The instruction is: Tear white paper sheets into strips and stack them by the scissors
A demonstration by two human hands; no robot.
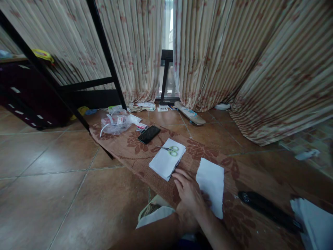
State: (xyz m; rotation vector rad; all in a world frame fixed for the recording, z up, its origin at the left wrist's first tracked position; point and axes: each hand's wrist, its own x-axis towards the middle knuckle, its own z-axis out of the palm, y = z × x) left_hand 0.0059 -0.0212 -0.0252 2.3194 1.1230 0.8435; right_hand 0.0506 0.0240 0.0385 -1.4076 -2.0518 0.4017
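My right hand [188, 189] reaches over the cloth-covered bench, its fingers stretched out and the tips at the near right edge of a stack of white paper [162, 163]. Green-handled scissors [171, 150] lie on top of that stack. Crossing beneath my right wrist is my left hand [185, 220], mostly hidden; its fingers seem to be by the left edge of a torn-edged white sheet [212, 184], and I cannot make out their grip. Below my left forearm, a white sheet [156, 216] sticks out over a pale container [143, 211].
A black phone [149, 134] and a clear plastic bag [117, 123] lie at the bench's far end. On the right are a long black object [269, 210] and more white paper [316, 222]. A skateboard [189, 113] rests on the tiled floor before the curtains [208, 52].
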